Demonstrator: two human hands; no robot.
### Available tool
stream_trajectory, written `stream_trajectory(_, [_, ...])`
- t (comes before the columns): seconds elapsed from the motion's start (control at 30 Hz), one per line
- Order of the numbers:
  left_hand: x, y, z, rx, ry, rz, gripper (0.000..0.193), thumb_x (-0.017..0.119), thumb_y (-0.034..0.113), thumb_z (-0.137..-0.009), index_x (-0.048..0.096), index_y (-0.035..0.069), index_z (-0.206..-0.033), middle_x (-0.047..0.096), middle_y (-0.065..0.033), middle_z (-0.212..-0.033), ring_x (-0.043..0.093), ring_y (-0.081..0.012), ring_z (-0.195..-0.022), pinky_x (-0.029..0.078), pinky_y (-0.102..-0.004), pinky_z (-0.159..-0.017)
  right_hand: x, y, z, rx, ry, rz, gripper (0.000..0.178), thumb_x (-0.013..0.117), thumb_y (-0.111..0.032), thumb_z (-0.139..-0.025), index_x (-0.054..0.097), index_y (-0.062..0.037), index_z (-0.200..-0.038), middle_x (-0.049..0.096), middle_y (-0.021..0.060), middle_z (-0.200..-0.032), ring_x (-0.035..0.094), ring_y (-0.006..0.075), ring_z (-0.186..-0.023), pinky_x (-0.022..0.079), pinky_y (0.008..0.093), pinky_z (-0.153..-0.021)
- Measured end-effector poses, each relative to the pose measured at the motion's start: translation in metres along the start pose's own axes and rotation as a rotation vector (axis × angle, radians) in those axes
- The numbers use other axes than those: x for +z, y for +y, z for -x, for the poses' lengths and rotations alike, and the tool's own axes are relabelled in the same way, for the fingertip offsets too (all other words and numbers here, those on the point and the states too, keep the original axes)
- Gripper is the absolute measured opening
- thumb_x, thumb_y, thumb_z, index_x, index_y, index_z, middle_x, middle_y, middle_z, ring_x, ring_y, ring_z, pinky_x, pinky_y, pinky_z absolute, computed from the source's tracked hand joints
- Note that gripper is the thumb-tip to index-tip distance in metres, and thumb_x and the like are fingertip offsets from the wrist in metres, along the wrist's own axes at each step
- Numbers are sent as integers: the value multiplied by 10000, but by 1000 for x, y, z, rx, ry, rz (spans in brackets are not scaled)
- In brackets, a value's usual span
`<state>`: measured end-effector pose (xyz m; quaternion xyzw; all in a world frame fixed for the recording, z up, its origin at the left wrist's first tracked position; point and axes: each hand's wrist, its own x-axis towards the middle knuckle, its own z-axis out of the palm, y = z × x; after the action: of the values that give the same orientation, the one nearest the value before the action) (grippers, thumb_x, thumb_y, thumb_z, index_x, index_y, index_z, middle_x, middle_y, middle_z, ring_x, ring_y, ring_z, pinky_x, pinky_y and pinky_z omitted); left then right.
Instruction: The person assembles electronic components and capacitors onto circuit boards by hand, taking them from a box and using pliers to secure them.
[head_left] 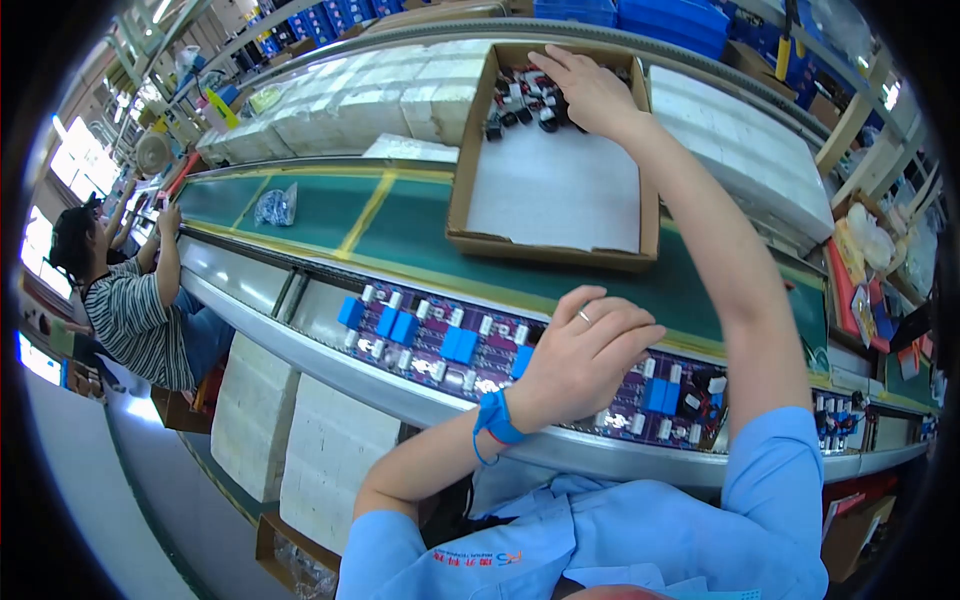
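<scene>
My right hand (592,95) reaches into the far end of an open cardboard box (550,252), over a heap of small black and white parts (520,103). Its fingers stretch out to the left; the thumb side is hidden. Nearer to me, my left hand (580,355), with a ring and a blue wrist strap (494,420), hovers above a row of purple circuit boards (428,352). Those left fingers are curled together, and whatever they may hold is hidden. Blue block-shaped components (459,345) and white connectors stand on the boards.
The box rests on a green conveyor belt (400,222) with yellow tape lines. A clear bag of blue parts (277,206) lies farther left on it. White foam blocks (735,140) line the far side. At the left sits another person (135,310) in a striped shirt.
</scene>
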<state>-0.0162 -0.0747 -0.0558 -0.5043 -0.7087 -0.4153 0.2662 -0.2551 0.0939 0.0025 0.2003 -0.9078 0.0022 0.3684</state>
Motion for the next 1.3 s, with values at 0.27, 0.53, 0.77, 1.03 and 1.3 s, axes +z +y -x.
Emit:
stream_trajectory(0.27, [-18,-8,15,-106,34,87,284,693,21,-748,645,39,-1027,640,-67,-1000,603,-244,-953,439,-400,-877,-9,-25,29,-236,-103,-78,191,644,-88,-837,586,-93,-1019,650,63,-1035,635,306,-904,480,423,-737])
stream_trajectory(0.53, [-19,-20,21,-275,-90,304,254,668,-7,-806,648,21,-1057,665,-117,-968,630,-256,-854,483,-342,-771,-96,-16,89,395,43,-551,170,583,-120,-934,556,-54,-1088,671,123,-947,659,264,-847,490,336,-772])
stream_trajectory(0.77, [-37,-20,11,-843,-189,1303,475,376,387,-1040,560,13,-1269,660,-120,-1132,641,-236,-1022,496,-338,-918,-186,-81,143,-299,52,-403,194,633,-69,-798,621,-82,-991,624,62,-928,642,207,-842,519,319,-792])
stream_trajectory(1.03, [-31,22,-4,-1111,-362,1674,310,617,315,-951,650,13,-1011,648,-43,-873,609,-106,-789,486,-253,-708,-239,-140,209,-525,-43,-526,348,697,-106,-709,675,-65,-1054,608,103,-1072,636,233,-963,545,368,-821])
stream_trajectory(1.3, [-25,50,-23,-985,-875,1114,390,660,377,-916,660,-7,-853,613,-41,-677,551,-91,-600,434,-264,-554,-247,-114,247,-134,-320,-497,318,662,-122,-771,636,-1,-1064,615,106,-1073,646,234,-896,550,318,-652])
